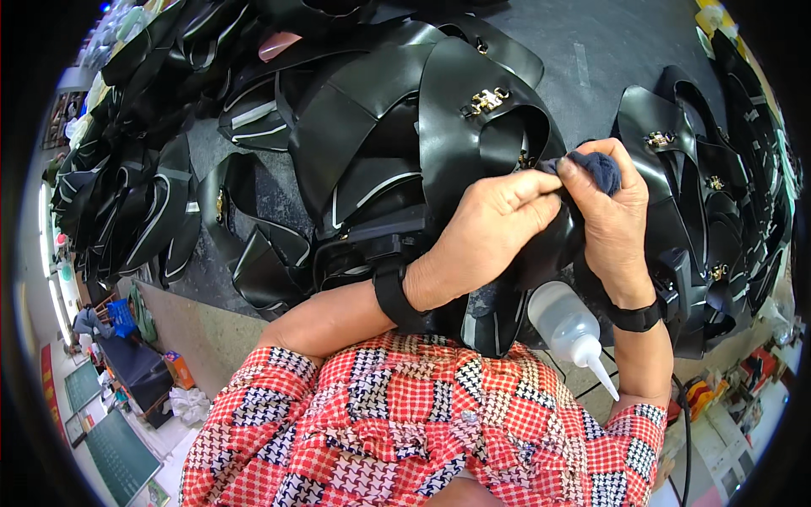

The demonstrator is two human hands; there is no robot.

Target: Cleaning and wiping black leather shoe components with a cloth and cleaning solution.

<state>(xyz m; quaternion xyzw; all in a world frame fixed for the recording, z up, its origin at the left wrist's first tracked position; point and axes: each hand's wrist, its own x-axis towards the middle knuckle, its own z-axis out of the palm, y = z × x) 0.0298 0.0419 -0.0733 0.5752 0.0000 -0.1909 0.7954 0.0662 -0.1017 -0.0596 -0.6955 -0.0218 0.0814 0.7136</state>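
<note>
A dark blue cloth (601, 171) is bunched in my right hand (615, 215), its fingers closed around it. My left hand (494, 224) meets it with thumb and fingers pinched together at the greyish end of the cloth. Just beyond and below the hands lie black leather shoe uppers, one large glossy upper (452, 110) carrying a gold buckle ornament (488, 102). Below my right hand, a translucent squeeze bottle (559, 317) leans with its thin nozzle pointing down toward me. What lies directly under my fingers is partly hidden.
Stacks of black uppers (118, 203) cover the left of the dark table (612, 42). More uppers with gold ornaments (676, 160) are piled on the right. A pinkish piece (278, 46) shows among the far ones. Beyond the table's left edge are a bench (135, 372) and green boards (118, 452).
</note>
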